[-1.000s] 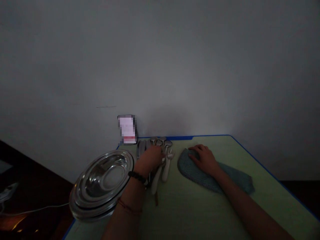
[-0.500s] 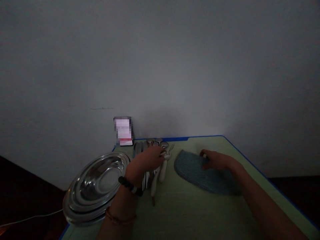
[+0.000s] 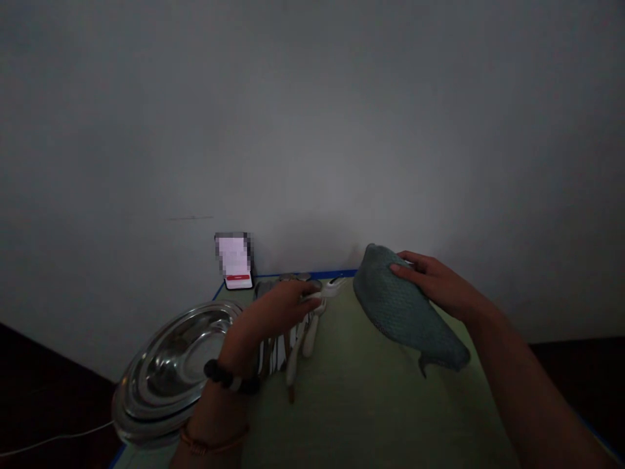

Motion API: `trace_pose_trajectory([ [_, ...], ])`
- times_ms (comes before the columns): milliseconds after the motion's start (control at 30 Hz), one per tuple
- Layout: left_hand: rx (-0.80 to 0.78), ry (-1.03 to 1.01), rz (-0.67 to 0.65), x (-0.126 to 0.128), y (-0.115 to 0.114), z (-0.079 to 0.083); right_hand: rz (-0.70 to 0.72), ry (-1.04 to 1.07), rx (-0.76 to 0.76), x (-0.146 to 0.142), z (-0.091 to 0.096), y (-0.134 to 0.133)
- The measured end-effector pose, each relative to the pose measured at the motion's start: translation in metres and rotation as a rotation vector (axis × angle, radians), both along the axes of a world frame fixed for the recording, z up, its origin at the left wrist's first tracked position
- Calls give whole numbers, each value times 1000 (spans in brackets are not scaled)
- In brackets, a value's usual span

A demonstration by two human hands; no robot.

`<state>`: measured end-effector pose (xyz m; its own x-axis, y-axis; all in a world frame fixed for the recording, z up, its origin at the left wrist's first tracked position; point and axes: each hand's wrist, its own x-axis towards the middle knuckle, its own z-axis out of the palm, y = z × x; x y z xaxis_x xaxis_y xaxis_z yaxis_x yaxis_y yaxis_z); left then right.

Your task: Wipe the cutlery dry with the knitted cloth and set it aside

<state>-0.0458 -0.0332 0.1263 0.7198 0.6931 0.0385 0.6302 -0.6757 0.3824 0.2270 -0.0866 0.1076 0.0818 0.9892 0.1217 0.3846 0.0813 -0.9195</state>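
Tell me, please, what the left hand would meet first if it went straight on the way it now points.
Probably the grey-green textured item in the right hand: the left hand and the fork it holds point roughly toward it, though depth is unclear in this single view.
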Motion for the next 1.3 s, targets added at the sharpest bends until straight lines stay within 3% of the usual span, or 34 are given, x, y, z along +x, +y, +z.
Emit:
trace_pose_trajectory([
  [233,22,23,149,11,7,-14,-6,28,-32,1,-7,4],
  [367,20,-28,148,14,5,-12,15,94,-2,-4,-5,3],
  [500,-46,-81,138,16,-6,1,-9,349,8,-11,-3,7],
  [567,-233,-186,145,19,-13,8,-26,540,3,-17,1,8],
  [733,-159,-439,122,20,-25,22,-27,832,-97,-40,19,3],
  [833,-140,-467,158,17,-31,28,-32,815,-27,-52,22,-1],
  [967,-256,-565,110,12,-38,30,36,727,153,-61,19,2],
  [1200,-279,-678,172,14,-34,25,89,734,140,-66,25,15],
  [1300,-211,-661,202,15,-34,24,67,628,159,-67,23,14],
])
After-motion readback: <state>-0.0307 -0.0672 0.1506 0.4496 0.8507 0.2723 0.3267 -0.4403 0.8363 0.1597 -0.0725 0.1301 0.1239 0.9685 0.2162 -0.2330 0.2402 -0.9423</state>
